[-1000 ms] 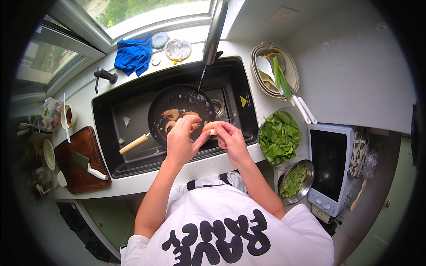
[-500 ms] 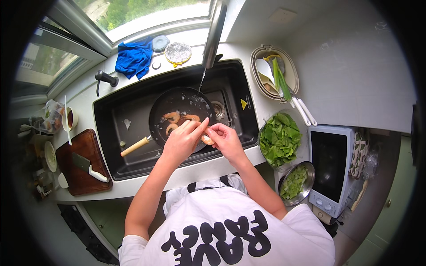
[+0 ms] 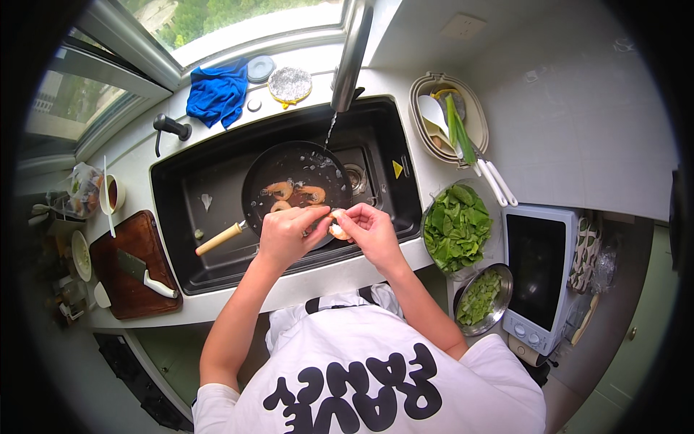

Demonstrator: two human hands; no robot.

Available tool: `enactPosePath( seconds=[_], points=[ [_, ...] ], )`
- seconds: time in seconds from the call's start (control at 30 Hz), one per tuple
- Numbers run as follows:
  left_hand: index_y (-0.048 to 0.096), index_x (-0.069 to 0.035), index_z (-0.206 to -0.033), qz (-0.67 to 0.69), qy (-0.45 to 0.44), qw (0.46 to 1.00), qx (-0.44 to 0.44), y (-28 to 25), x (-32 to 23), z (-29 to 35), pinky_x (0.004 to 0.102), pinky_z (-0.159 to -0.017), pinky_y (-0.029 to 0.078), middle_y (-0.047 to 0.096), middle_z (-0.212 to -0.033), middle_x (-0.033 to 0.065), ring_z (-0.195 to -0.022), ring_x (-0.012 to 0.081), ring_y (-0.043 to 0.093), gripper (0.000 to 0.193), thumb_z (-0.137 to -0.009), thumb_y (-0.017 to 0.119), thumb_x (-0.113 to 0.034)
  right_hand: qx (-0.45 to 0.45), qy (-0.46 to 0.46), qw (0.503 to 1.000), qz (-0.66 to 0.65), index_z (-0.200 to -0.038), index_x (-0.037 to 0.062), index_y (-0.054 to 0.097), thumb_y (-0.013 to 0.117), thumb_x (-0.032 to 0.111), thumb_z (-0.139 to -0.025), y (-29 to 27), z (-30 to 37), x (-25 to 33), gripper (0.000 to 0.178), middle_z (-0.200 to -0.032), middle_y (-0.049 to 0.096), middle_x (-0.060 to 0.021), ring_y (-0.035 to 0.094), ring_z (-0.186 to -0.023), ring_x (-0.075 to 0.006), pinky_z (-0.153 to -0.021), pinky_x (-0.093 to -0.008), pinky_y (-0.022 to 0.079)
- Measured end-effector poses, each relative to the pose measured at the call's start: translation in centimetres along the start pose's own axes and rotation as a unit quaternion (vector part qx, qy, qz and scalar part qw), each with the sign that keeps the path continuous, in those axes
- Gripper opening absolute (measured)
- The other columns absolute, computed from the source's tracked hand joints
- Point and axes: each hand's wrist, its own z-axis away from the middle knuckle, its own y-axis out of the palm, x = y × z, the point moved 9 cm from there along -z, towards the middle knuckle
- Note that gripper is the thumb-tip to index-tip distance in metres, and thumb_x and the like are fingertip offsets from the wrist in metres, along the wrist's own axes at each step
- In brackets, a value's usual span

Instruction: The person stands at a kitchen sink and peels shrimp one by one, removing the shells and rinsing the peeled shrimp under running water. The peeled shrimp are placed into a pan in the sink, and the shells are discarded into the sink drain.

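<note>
Head view: holding a shrimp (image 3: 338, 230) above the sink (image 3: 217, 184), over the near right edge of the pan (image 3: 289, 163) as seen from above. Grasped at its right side between thumb and fingers of the right hand (image 3: 373, 233). At its left side, bent fingertips of the left hand (image 3: 288, 235), brought close together — cannot tell whether pinching the shrimp or only touching it. Both hands nearly meeting, with pale flesh showing between them.

Inside the black pan, three more orange shrimp (image 3: 312, 194), one partly hidden behind the left hand, plus small light bits. Pointing toward the lower left, a pale wooden handle (image 3: 218, 239). From the tap (image 3: 352, 58), a thin stream of water (image 3: 331, 130) falling near the far right side of the pan.

To the left on the counter (image 3: 311, 278), a brown chopping board (image 3: 148, 231) with a white-handled knife (image 3: 148, 275) lying across it. Behind the sink, a crumpled blue cloth (image 3: 219, 92). To the right, a bowl heaped with leafy greens (image 3: 457, 224), nearer the body a metal bowl (image 3: 499, 318) of chopped greens (image 3: 478, 296) — and just beside these, a microwave (image 3: 535, 267).
</note>
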Motion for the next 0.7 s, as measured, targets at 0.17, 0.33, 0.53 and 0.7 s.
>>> enactPosePath(
  seconds=[0.17,0.33,0.53,0.7],
  points=[
    [0.076,-0.012,-0.093,-0.024,0.007,1.0,0.008,0.4,-0.5,0.0,0.0327,-0.053,0.052,0.071,-0.073,0.0025,-0.06,0.0196,0.068,0.011,-0.083,0.08,-0.013,-0.01,0.008,1.0,-0.003,-0.104,0.0028,0.07,0.074,0.022,-0.1,0.2,0.1,-0.3,0.02,-0.09,0.073,-0.0009,0.065,-0.078,-0.0034,-0.07,-0.0188,0.051],
    [0.072,-0.011,-0.086,-0.039,0.0,0.999,-0.015,1.0,0.2,0.4,0.033,-0.054,0.052,0.069,-0.071,0.0019,-0.059,0.0192,0.066,0.01,-0.08,0.081,-0.012,-0.016,0.004,1.0,-0.006,-0.102,0.0028,0.07,0.073,0.02,-0.101,0.3,0.1,-0.8,0.017,-0.089,0.072,-0.0004,0.064,-0.077,-0.003,-0.069,-0.0188,0.05],
    [0.075,-0.007,-0.094,0.05,-0.099,0.994,0.011,0.9,2.2,0.4,0.0315,-0.058,0.054,0.073,-0.079,0.0064,-0.064,0.0202,0.069,0.01,-0.086,0.079,-0.011,-0.032,0.015,0.999,-0.01,-0.102,0.0012,0.069,0.071,0.018,-0.102,-0.2,0.6,-0.8,0.017,-0.089,0.073,-0.0026,0.066,-0.079,-0.0044,-0.071,-0.0208,0.053],
    [0.075,-0.006,-0.109,0.082,-0.052,0.993,0.062,1.8,0.9,0.2,0.0336,-0.063,0.057,0.075,-0.091,0.0097,-0.074,0.0269,0.073,0.019,-0.092,0.075,-0.012,-0.046,0.002,0.998,-0.036,-0.103,0.0006,0.069,0.069,0.016,-0.103,-0.2,0.6,-0.4,0.015,-0.091,0.073,-0.0028,0.066,-0.08,-0.0049,-0.073,-0.0212,0.053]
  ],
)
